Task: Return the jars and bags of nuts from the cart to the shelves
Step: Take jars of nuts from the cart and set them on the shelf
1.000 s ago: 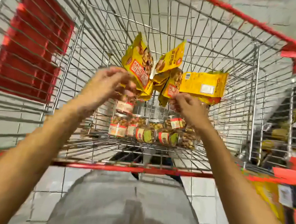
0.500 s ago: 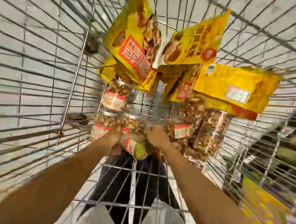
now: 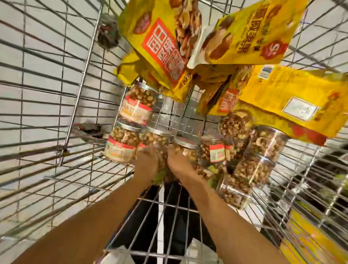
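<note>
Bright, even light — glare on jars [image 3: 259,159]; motion blur throughout, cart wires [image 3: 47,72] bowed at edges.

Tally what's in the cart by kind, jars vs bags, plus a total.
Clear jars of nuts: 9 countable; the left hand and right hand may hide more.
Yellow bags: at least 5; they overlap, so the exact count is unclear.
Total: 14 or more.
</note>
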Demonstrator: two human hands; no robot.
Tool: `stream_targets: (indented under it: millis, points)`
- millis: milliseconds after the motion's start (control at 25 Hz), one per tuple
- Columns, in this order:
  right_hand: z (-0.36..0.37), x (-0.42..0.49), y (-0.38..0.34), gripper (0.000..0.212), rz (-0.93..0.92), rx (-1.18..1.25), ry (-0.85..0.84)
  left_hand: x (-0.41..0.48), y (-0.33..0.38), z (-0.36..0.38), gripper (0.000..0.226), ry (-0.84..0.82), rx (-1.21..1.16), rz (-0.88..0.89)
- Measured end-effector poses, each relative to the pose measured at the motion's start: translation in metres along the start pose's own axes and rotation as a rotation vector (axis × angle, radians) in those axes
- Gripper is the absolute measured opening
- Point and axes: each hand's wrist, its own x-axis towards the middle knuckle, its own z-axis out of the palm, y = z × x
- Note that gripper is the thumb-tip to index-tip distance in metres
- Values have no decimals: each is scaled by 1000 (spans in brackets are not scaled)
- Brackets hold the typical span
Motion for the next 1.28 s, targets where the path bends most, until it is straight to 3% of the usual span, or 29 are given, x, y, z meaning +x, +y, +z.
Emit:
stream_targets:
  millis: [80, 200, 280, 360, 480, 680, 840, 1000, 1080, 1240, 1280]
  points:
    - [-12, -19, -5, 65, 25, 291, -34, -10, 8, -9, 54, 68, 19, 79]
    - [-54, -38, -7, 64, 112, 735, -128, -45, 32, -24, 53, 113, 168, 446]
    - [-78, -47, -11, 72, 68, 900, -171, -70, 51, -26, 53, 106, 155, 676]
    - [-102, -50, -5, 85, -8, 1056, -163, -89, 69, -20, 45, 0, -2, 737]
    - [-141, -50, 20, 87, -33, 1201, -31, -89, 92, -9, 26, -297, -540, 394]
    - [-176, -43, 60, 86, -45, 1305, 82, -51, 33, 24, 25, -669, -422, -176]
    - [-176, -37, 70, 81, 18, 1353, 75, -44, 15, 75, 35, -667, -517, -431]
    - [-172, -24, 80, 77, 78, 1358, 77, -38, 24, 105, 57, -613, -568, -440]
    - [-172, -23, 81, 76, 87, 1352, 71, -39, 25, 108, 65, -677, -557, -420]
    - [-173, -44, 63, 79, 48, 1334, 53, -41, 31, 69, 49, -532, -360, -191]
    - [-174, -52, 57, 80, 34, 1350, 48, -40, 40, 52, 46, -562, -327, -143]
